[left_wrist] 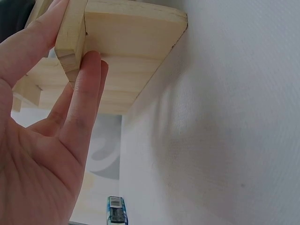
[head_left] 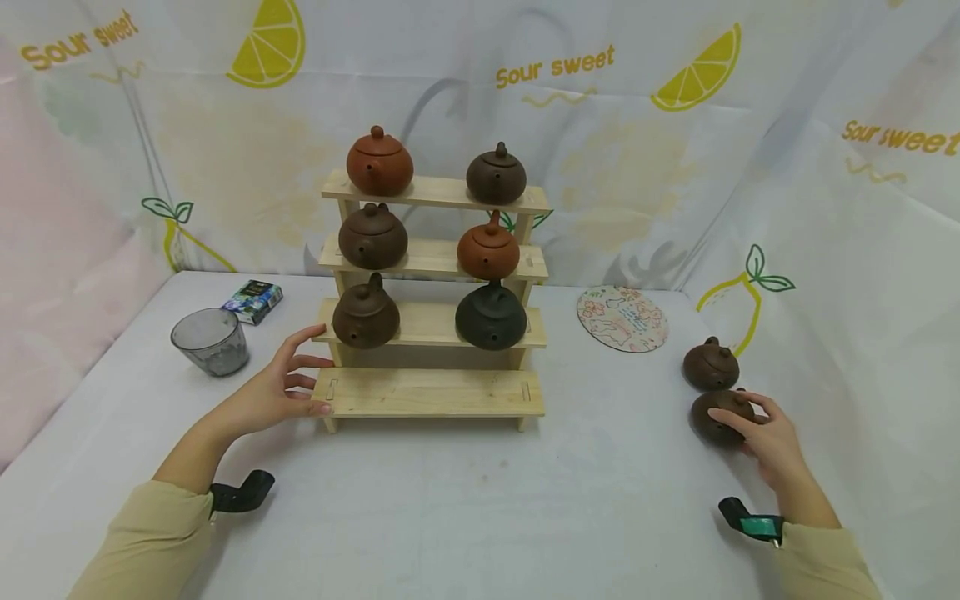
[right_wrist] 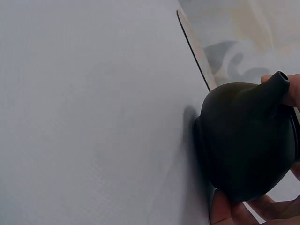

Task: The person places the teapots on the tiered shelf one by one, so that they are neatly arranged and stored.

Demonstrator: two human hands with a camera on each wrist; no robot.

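Note:
A stepped wooden display stand (head_left: 435,393) bears several small clay teapots in two columns, among them a reddish teapot (head_left: 379,167) at the top left and a blackish teapot (head_left: 491,318) lower right. My left hand (head_left: 264,402) holds the stand's left end, thumb by the lowest step and fingers along the side; the left wrist view shows fingertips against the wooden board (left_wrist: 126,35). Far to the right, my right hand (head_left: 780,446) grips a dark brown teapot (head_left: 712,421) between thumb and fingers. Its spout and body (right_wrist: 248,145) show close in the right wrist view, low by the tabletop.
Another brown teapot (head_left: 710,367) sits just behind the gripped one. A round patterned mat (head_left: 622,318) lies right of the stand. On the left are a grey glass bowl (head_left: 212,340) and a small blue box (head_left: 255,300). A lemon-print cloth (head_left: 637,150) hangs behind.

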